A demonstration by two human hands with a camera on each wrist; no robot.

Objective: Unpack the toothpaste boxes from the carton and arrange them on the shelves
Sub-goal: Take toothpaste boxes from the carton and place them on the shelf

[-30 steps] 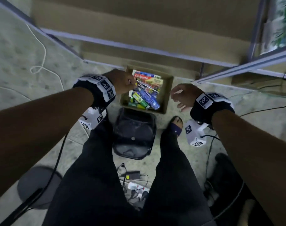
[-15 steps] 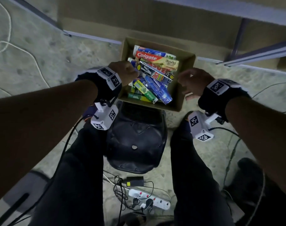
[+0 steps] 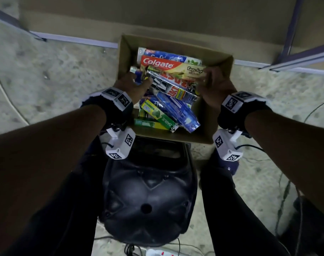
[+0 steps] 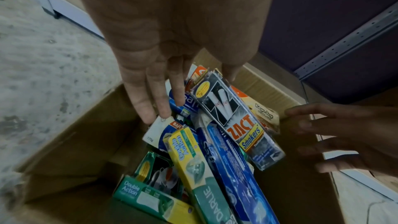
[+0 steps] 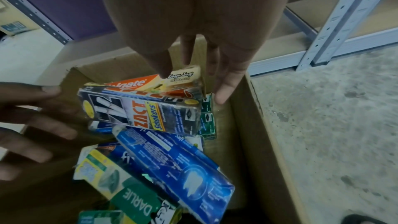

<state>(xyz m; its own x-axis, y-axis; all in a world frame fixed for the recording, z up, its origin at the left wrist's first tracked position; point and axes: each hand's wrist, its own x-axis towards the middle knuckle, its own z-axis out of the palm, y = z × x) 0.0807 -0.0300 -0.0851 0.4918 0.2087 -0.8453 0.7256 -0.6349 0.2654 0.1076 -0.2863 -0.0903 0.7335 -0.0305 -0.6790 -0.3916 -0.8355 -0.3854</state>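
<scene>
An open brown carton (image 3: 220, 108) stands on the floor in front of the shelf, full of toothpaste boxes lying crosswise. A red Colgate box (image 3: 163, 64) and a black ZACT box (image 3: 174, 85) lie on top. Below them are a long blue box (image 3: 177, 111) and a green-yellow Darlie box (image 3: 157, 115). My left hand (image 3: 133, 85) is inside the carton at the left end of the ZACT box (image 4: 237, 125), fingers straight and spread. My right hand (image 3: 211, 84) is at the right end, its thumb touching the Colgate box (image 5: 133, 83) and its fingers straight past the end.
A black bag (image 3: 148, 191) lies on the floor between my legs, just behind the carton. Grey metal shelf rails (image 3: 296, 58) and an upright (image 5: 336, 19) run behind and to the right. Cables and a white power strip (image 3: 163, 253) lie near my feet.
Both hands have gone from the carton's rim into it, to the two ends of the top boxes. The view has dropped closer to the carton.
</scene>
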